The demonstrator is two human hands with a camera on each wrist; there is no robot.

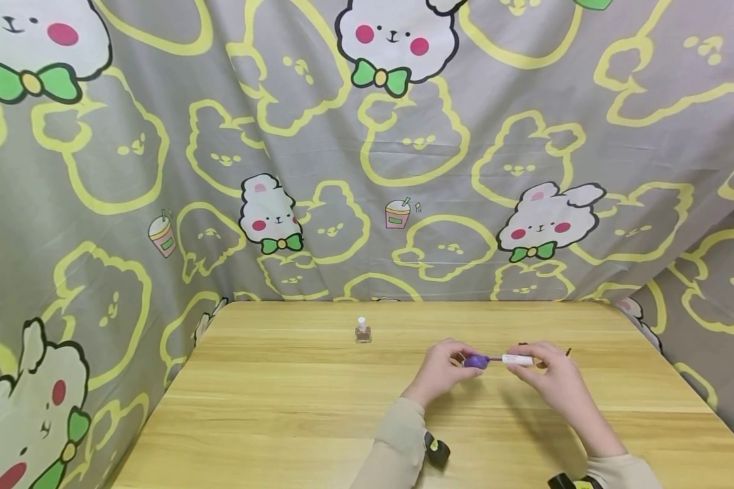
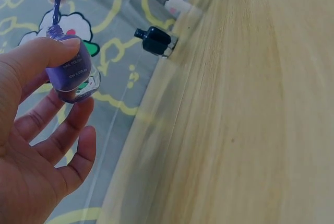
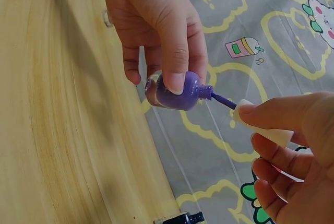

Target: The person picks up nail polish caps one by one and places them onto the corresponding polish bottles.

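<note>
Between the thumb and fingers of my left hand (image 1: 442,372) is a small nail polish bottle (image 2: 72,72) of purple polish, tipped on its side above the table. My right hand (image 1: 555,380) pinches its white cap (image 3: 267,128), drawn away from the neck. The purple-coated brush (image 3: 223,100) bridges cap and bottle, its tip at the open neck. Past the hands, a dark nail polish bottle (image 2: 155,41) stands uncapped on the table; in the head view the right hand mostly hides it. Near it lies a white cap (image 2: 177,6) with a dark brush.
A capped nail polish bottle (image 1: 363,333) with brownish polish stands toward the back of the wooden table (image 1: 269,394), left of the hands. A grey patterned curtain (image 1: 342,149) hangs behind and along the sides of the table.
</note>
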